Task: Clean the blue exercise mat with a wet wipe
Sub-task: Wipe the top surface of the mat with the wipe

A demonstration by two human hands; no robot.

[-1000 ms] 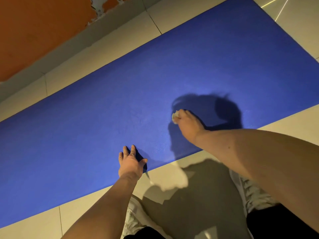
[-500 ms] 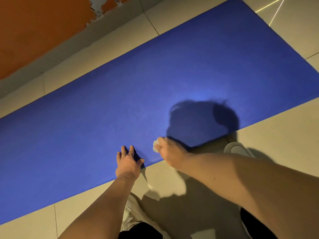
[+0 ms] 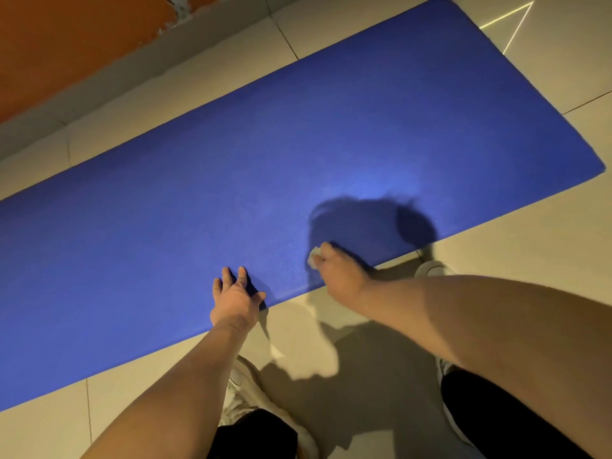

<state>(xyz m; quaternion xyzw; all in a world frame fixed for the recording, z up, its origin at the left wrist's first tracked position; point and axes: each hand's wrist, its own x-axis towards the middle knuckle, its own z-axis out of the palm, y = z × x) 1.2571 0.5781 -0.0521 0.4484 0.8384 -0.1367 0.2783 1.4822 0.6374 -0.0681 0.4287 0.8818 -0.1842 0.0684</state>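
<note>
Black trouser fabric [image 3: 255, 435] and a pale shoe [image 3: 243, 389] occupy the bottom of the frame. I crouch on the floor tiles [image 3: 496, 233] just outside the mat, so that no sole lands on the surface being cleaned. Both bare forearms reach up-frame from there.

My left hand [image 3: 236, 301], lower centre, lies flat across the near edge of the blue exercise mat [image 3: 298, 144], fingers straight and spread, holding nothing. I judge that it serves as a brace, pinning the mat against sliding and taking part of my weight.

Just right of it, and apart from it, my right hand [image 3: 339, 276] is curled tight around the wet wipe [image 3: 314, 258]. The wipe is a small white wad that shows only at the fingertips, pressed on the mat close to that same near edge. Bunched this way, it makes a firm pad for rubbing. A dark rounded shadow [image 3: 371, 223] falls on the mat directly beyond this hand.

The mat runs diagonally from the left edge to the upper right of the frame, flat on the tiles, most of its width beyond the wipe. Whether that part is already wiped I cannot tell. Farther up, a grey skirting [image 3: 126, 74] and an orange wall [image 3: 66, 34] close the upper left.
</note>
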